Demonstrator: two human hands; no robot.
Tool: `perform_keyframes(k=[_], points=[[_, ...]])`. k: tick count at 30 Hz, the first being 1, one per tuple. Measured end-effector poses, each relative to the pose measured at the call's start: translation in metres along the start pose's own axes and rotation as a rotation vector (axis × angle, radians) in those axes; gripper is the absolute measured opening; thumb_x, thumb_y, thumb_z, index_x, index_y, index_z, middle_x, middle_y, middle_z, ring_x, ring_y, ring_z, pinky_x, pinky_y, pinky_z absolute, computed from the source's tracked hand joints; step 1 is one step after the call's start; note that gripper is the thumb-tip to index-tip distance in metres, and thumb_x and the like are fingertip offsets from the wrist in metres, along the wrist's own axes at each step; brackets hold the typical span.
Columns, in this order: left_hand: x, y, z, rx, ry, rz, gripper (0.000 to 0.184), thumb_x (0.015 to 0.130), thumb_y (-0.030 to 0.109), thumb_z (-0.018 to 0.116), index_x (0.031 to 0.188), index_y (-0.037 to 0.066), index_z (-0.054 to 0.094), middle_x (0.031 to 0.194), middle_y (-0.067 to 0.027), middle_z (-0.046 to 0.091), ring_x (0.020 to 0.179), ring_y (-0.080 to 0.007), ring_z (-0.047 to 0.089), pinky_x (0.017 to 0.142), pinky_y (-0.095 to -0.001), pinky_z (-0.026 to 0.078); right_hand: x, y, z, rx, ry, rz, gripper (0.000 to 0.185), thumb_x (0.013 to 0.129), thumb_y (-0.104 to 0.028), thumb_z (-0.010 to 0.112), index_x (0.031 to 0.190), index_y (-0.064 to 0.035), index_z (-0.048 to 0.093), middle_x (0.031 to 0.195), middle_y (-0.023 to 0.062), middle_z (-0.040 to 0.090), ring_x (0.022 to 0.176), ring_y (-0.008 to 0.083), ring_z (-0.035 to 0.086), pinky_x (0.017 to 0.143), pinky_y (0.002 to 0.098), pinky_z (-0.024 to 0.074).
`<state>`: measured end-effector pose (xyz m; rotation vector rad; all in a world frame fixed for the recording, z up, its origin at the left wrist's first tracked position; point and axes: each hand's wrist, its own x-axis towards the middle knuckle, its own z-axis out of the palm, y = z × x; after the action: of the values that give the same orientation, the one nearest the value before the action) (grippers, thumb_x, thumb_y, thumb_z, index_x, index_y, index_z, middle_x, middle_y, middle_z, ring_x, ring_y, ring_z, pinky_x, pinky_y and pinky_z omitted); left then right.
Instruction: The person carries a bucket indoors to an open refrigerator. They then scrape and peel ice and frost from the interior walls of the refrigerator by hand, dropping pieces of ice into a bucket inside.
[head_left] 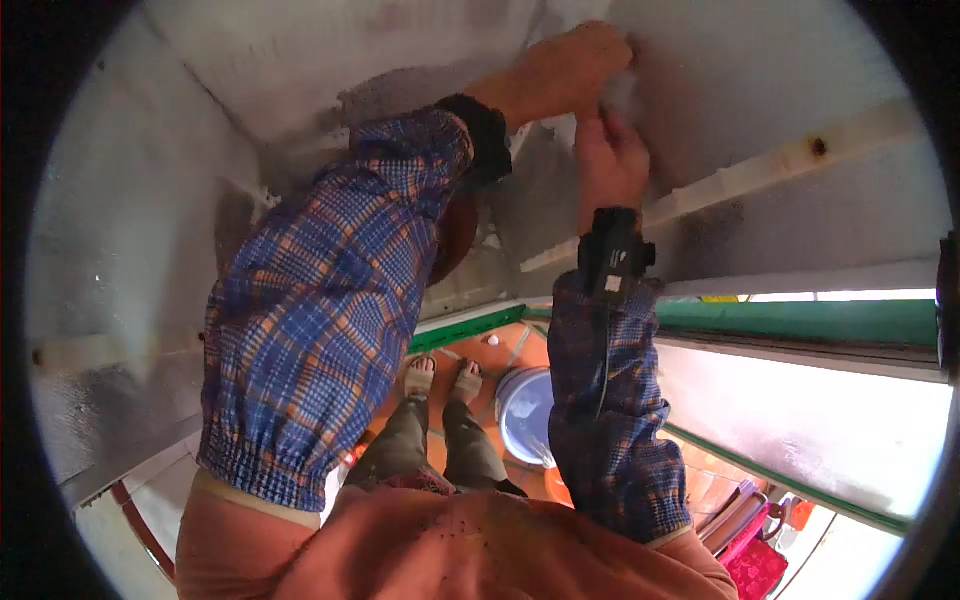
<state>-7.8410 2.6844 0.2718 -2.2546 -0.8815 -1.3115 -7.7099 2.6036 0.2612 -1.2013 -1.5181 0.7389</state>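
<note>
My left hand is raised against the upper part of a grey, wet-looking metal wall, its fingers curled inward. Just below it, my right hand is closed too, with thumb and fingers together near the same spot. A small pale patch shows between the two hands, but whether it is a held thing or the wall cannot be made out. Blue plaid sleeve covers reach over both forearms, and a black band circles each wrist.
A pale ledge with a rusty spot runs along the right wall. Below is a green frame edge. A blue bucket stands on the orange tiled floor by my feet. A red patterned item lies at lower right.
</note>
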Motion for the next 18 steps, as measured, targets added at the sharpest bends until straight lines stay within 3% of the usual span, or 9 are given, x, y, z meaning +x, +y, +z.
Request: perform_keyframes(k=[2, 4, 5, 7, 8, 10, 14, 16, 18], points=[[0.013, 0.003, -0.008, 0.003, -0.049, 0.079, 0.038, 0.068, 0.005, 0.061, 0.105, 0.002, 0.05, 0.106, -0.0159, 0.053, 0.1, -0.0334, 0.051, 0.088, -0.0371, 0.043, 0.007, 0.005, -0.001, -0.059, -0.011, 0.035, 0.036, 0.085, -0.03, 0.058, 0.101, 0.0018, 0.064, 0.087, 0.012, 0.067, 0.084, 0.0176, 0.06, 0.076, 0.0307, 0.0448], [0.028, 0.017, -0.011, 0.077, -0.572, -0.248, 0.043, 0.079, 0.02, 0.061, 0.117, 0.002, 0.051, 0.116, -0.0168, 0.052, 0.111, -0.0312, 0.048, 0.096, -0.0366, 0.037, 0.019, 0.026, 0.001, 0.089, -0.018, -0.063, 0.037, 0.084, -0.031, 0.06, 0.092, 0.0049, 0.061, 0.078, 0.0031, 0.055, 0.075, 0.011, 0.048, 0.069, 0.0267, 0.0412], [0.028, 0.021, -0.012, 0.065, -0.585, -0.257, 0.043, 0.079, 0.02, 0.061, 0.117, 0.002, 0.051, 0.116, -0.0168, 0.052, 0.111, -0.0312, 0.048, 0.096, -0.0366, 0.037, 0.023, 0.031, -0.005, 0.086, -0.023, -0.044, 0.037, 0.084, -0.031, 0.06, 0.092, 0.0049, 0.061, 0.078, 0.0031, 0.055, 0.075, 0.011, 0.048, 0.069, 0.0267, 0.0412], [0.023, 0.026, -0.003, -0.243, -0.266, -0.141, 0.032, 0.079, 0.018, 0.06, 0.103, -0.003, 0.057, 0.108, -0.019, 0.055, 0.098, -0.0306, 0.054, 0.085, -0.0404, 0.042, 0.025, 0.027, -0.024, 0.097, -0.007, 0.018, 0.043, 0.081, -0.034, 0.063, 0.095, 0.0076, 0.06, 0.083, 0.0072, 0.06, 0.079, 0.0147, 0.054, 0.073, 0.0288, 0.0431], [0.016, 0.029, -0.001, -0.27, -0.204, -0.111, 0.032, 0.078, 0.017, 0.06, 0.103, -0.002, 0.056, 0.108, -0.0191, 0.054, 0.098, -0.031, 0.053, 0.086, -0.0403, 0.042, 0.02, 0.028, -0.028, 0.092, -0.016, 0.03, 0.043, 0.081, -0.034, 0.063, 0.095, 0.0076, 0.06, 0.083, 0.0072, 0.06, 0.079, 0.0147, 0.054, 0.073, 0.0288, 0.0431], [0.012, 0.029, -0.002, -0.252, -0.175, -0.104, 0.032, 0.077, 0.015, 0.059, 0.104, -0.002, 0.055, 0.107, -0.0192, 0.054, 0.099, -0.0319, 0.052, 0.086, -0.04, 0.041, 0.018, 0.025, -0.029, -0.239, -0.021, 0.132, 0.051, 0.078, -0.037, 0.065, 0.099, 0.0097, 0.06, 0.093, 0.0134, 0.064, 0.088, 0.0188, 0.059, 0.079, 0.0298, 0.0442], [-0.01, 0.003, 0.003, -0.284, -0.107, -0.179, 0.034, 0.074, 0.01, 0.058, 0.106, -0.001, 0.053, 0.107, -0.0193, 0.053, 0.1, -0.0337, 0.051, 0.088, -0.0394, 0.041, 0.009, 0.016, -0.001, -0.057, -0.003, 0.068, 0.057, 0.075, -0.04, 0.067, 0.103, 0.009, 0.059, 0.103, 0.0172, 0.064, 0.095, 0.023, 0.061, 0.084, 0.0315, 0.044], [-0.027, -0.01, 0.011, -0.317, -0.041, -0.268, 0.035, 0.073, 0.008, 0.057, 0.107, -0.001, 0.052, 0.106, -0.0194, 0.052, 0.101, -0.0346, 0.05, 0.089, -0.0391, 0.04, 0.009, -0.002, 0.005, -0.215, 0.029, 0.022, 0.049, 0.077, -0.033, 0.067, 0.103, 0.008, 0.06, 0.101, 0.016, 0.064, 0.092, 0.0205, 0.061, 0.084, 0.031, 0.0444], [-0.046, -0.019, 0.016, -0.341, 0.075, -0.407, 0.037, 0.072, 0.005, 0.057, 0.108, 0.0, 0.05, 0.106, -0.0195, 0.052, 0.102, -0.0354, 0.049, 0.09, -0.0388, 0.04, 0.013, 0.022, 0.03, 0.052, -0.104, 0.05, 0.036, 0.081, -0.023, 0.064, 0.101, 0.0062, 0.061, 0.095, 0.0135, 0.065, 0.087, 0.016, 0.061, 0.08, 0.0292, 0.0456]])
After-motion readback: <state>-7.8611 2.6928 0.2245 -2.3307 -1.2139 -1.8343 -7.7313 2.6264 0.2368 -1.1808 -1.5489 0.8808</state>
